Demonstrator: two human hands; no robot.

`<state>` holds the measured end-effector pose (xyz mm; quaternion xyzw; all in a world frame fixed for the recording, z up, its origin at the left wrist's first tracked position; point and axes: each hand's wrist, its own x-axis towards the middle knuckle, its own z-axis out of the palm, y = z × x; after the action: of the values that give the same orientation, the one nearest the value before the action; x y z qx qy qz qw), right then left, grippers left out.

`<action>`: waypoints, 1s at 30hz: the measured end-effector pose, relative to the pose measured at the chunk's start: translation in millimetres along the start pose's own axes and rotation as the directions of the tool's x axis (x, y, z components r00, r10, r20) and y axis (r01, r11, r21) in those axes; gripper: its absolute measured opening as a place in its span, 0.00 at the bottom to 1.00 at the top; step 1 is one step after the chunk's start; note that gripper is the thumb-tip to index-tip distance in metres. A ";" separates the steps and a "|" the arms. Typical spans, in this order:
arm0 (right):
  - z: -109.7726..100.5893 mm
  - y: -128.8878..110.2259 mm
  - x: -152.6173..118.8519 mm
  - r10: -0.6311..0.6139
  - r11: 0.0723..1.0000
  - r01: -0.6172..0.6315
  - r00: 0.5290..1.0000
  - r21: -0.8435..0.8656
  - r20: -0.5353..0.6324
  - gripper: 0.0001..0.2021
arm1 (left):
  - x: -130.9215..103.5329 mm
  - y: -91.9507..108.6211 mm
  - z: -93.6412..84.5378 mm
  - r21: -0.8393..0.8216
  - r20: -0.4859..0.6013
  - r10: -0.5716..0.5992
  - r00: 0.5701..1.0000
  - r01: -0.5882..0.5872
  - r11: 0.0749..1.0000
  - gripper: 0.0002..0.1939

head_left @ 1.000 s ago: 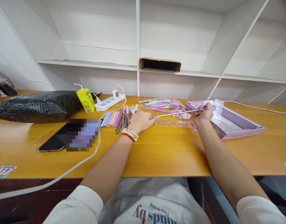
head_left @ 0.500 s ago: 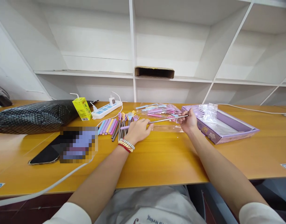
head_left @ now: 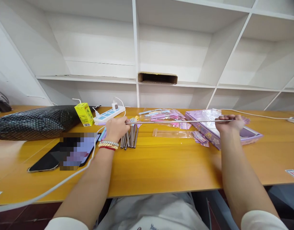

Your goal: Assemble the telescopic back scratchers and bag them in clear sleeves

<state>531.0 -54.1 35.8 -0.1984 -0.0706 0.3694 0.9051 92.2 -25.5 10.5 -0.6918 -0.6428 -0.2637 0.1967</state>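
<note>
A telescopic back scratcher (head_left: 173,122) is stretched out long and nearly level above the table, its thin metal rod drawn out between my hands. My left hand (head_left: 116,128) is closed around its handle end; a bit of purple shows left of the fist. My right hand (head_left: 229,124) grips the other end, with a purple claw head (head_left: 245,120) partly visible beyond it. Beside my left wrist lie several collapsed back scratchers (head_left: 129,137) with metal tubes and coloured claws. My left hand and wrist mostly hide a row of coloured handles (head_left: 103,133).
Behind the rod lie plastic-wrapped pink and blue pieces (head_left: 165,115). A clear sleeve (head_left: 173,133) and small purple packets (head_left: 201,138) lie near a purple box (head_left: 253,136). Leftward are a power strip (head_left: 111,115), yellow drink carton (head_left: 84,115), phone (head_left: 45,159) and black wrapped package (head_left: 39,123).
My hands have moved far apart, left hand leftward and right hand rightward. The back scratcher's rod between them has become much longer.
</note>
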 end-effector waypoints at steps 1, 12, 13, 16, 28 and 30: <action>-2.4 -6.3 3.4 -0.010 1.000 0.010 1.000 0.025 0.008 0.17 | 1.5 -4.6 0.7 0.000 -0.031 -0.009 0.999 0.009 1.000 0.11; -17.3 -22.9 15.4 -0.040 0.990 0.023 0.992 0.138 0.118 0.13 | 8.8 -26.8 5.9 0.079 -0.104 -0.026 0.994 0.034 0.996 0.13; -17.0 -23.2 15.4 -0.048 0.990 0.034 0.993 0.136 0.107 0.13 | 8.9 -28.1 6.2 0.088 -0.089 -0.022 0.996 0.030 0.996 0.13; -13.9 -22.8 14.0 -0.057 0.992 0.052 0.997 0.112 0.051 0.12 | 9.5 -29.4 6.6 0.104 -0.047 -0.023 0.999 0.027 0.994 0.12; -24.2 -28.5 21.5 -0.128 0.987 0.133 0.990 0.090 -0.055 0.13 | 0.9 -42.5 0.0 -0.043 -0.197 -0.297 0.934 0.295 0.955 0.16; -22.9 -28.5 20.9 -0.191 0.979 0.196 0.978 0.050 -0.088 0.14 | 0.9 -42.8 -1.1 -0.072 -0.176 -0.305 0.936 0.296 0.952 0.16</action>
<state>570.5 -65.1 26.2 -0.1790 -0.0411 0.2730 0.9443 49.6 -21.3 9.0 -0.5622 -0.7139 -0.3679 0.1973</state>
